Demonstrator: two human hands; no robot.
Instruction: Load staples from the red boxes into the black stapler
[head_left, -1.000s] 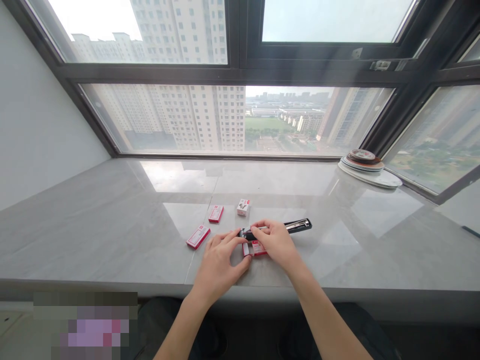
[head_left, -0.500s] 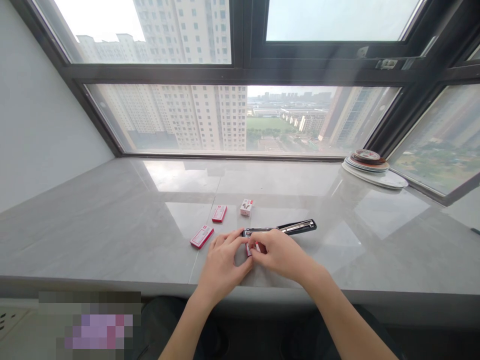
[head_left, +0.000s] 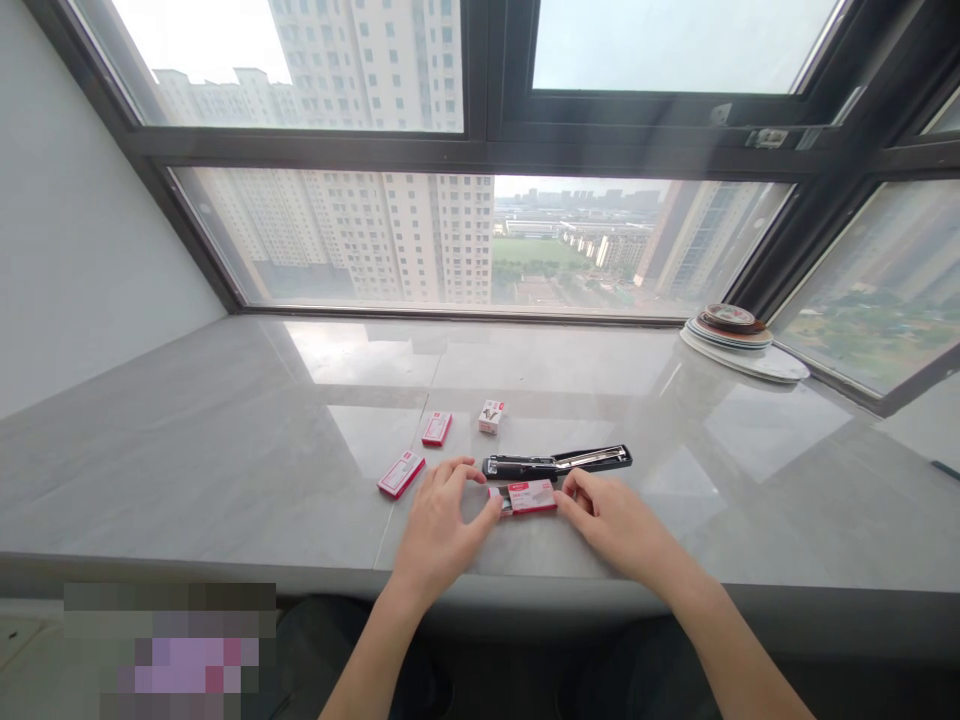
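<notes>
A red-and-white staple box (head_left: 531,496) lies near the front edge of the sill, its inner tray (head_left: 505,501) partly slid out at the left end. My left hand (head_left: 444,520) has its thumb against the tray, with the index finger bent just behind that end. At the opposite end, my right hand (head_left: 611,520) grips the box's right edge between thumb and fingers. Right behind the box rests a black stapler (head_left: 556,463), its top swung open so the metal inside shows.
Two flat red-and-white boxes, a nearer one (head_left: 401,475) and a farther one (head_left: 436,429), lie to the left. A small white box (head_left: 491,417) stands behind the stapler. Stacked plates (head_left: 739,345) sit at the right by the window, on the grey stone sill (head_left: 225,460).
My right hand has moved right, away from my left hand, to the box's right end. The staple box now shows between my hands. The stapler and other boxes stay in place.
</notes>
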